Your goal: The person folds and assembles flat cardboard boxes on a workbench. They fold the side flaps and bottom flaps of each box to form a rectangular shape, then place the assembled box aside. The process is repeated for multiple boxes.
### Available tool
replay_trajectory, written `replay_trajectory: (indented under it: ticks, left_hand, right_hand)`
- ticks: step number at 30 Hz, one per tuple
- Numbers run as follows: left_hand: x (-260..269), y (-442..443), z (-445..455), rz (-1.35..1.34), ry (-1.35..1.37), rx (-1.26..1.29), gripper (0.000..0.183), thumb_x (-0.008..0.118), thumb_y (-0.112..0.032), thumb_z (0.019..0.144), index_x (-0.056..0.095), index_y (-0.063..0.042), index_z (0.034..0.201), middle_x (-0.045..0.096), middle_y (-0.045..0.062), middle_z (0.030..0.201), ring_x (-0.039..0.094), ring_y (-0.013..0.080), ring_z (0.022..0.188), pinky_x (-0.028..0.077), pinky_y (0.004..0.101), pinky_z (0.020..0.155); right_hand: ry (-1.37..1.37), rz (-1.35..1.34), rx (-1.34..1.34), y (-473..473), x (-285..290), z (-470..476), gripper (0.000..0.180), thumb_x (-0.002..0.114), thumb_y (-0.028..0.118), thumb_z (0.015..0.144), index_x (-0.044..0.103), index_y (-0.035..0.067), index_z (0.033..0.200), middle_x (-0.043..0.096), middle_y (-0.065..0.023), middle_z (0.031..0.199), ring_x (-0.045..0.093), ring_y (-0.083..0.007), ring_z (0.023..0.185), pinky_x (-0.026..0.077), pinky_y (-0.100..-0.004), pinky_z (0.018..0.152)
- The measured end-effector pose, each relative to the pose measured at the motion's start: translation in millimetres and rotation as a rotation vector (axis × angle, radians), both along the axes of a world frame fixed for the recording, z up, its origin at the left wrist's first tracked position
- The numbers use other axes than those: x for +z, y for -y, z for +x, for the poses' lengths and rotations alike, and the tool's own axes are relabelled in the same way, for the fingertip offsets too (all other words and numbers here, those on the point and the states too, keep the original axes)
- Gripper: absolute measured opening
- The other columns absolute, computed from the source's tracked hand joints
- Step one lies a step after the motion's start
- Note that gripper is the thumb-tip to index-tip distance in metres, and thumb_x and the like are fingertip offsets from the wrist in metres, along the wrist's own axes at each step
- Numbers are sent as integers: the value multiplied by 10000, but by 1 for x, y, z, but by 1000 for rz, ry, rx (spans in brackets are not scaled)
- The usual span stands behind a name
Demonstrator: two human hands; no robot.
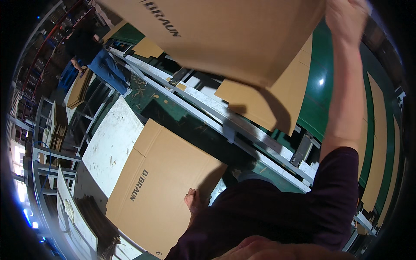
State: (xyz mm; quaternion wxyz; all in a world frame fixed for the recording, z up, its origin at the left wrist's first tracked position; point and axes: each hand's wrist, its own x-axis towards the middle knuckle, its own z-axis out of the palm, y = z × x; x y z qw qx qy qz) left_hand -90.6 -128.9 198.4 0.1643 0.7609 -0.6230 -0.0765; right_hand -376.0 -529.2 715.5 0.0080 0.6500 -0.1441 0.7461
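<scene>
My right hand (347,19) is raised at the upper right and grips the edge of a large printed cardboard sheet (234,35), which hangs over the conveyor. My left hand (192,201) rests low at the near edge of another flat printed cardboard sheet (162,185), its fingers curled; whether they grip it cannot be told. That sheet lies on a white table (110,139). Below the raised sheet, a plain cardboard blank (263,107) lies across the conveyor's metal frame.
A green conveyor belt (317,87) carries long cardboard pieces at the right. The white metal rail (195,94) runs diagonally between belt and table. A person (97,58) stands at the upper left by stacked cardboard (79,87). More stacks and upright boards stand at the lower left.
</scene>
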Motion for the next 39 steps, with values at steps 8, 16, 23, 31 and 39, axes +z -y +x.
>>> replay_trajectory:
  ticks: [8, 16, 23, 31, 39]
  left_hand:
    - [-1, 7, -5, -258, -17, -52, 631, 788, -268, 638, 576, -1, 1170, 561, 183, 1160, 543, 376, 1111, 412, 511, 893]
    - [-5, -8, -1, -153, 81, 0, 475, 723, -200, 709, 603, -10, 1127, 575, 171, 1145, 558, 352, 1107, 413, 498, 914]
    - [-13, 0, -2, -267, 196, -13, 351, 663, -109, 780, 618, -32, 1119, 589, 126, 1142, 556, 304, 1135, 417, 448, 929]
    - [-5, -1, -6, -249, 138, 26, 411, 643, -166, 824, 569, -26, 1203, 569, 136, 1169, 535, 278, 1173, 402, 438, 956]
    - [-19, -39, -27, -24, -485, 204, 340, 580, -254, 882, 563, -86, 1177, 601, 145, 1126, 578, 295, 1039, 468, 390, 853]
  right_hand:
    - [9, 958, -307, 223, -375, -68, 606, 805, 241, 707, 553, 10, 1207, 635, -153, 1174, 604, -278, 1085, 477, -387, 923]
    - [19, 1869, -528, 123, -544, -3, 709, 789, 278, 757, 479, -64, 1295, 569, -222, 1235, 559, -314, 1130, 458, -383, 945]
    - [644, 1787, 332, 137, -540, 32, 357, 752, 96, 774, 621, -44, 1076, 629, -80, 843, 604, -171, 761, 495, -301, 614]
    - [-201, 1566, 739, -167, -370, 186, 439, 694, 201, 812, 547, 19, 1183, 545, -88, 1190, 506, -200, 1077, 420, -406, 962]
    - [263, 2298, 1143, -268, -478, 99, 388, 637, 128, 876, 522, 72, 1242, 576, -76, 1191, 528, -264, 1168, 416, -434, 1018]
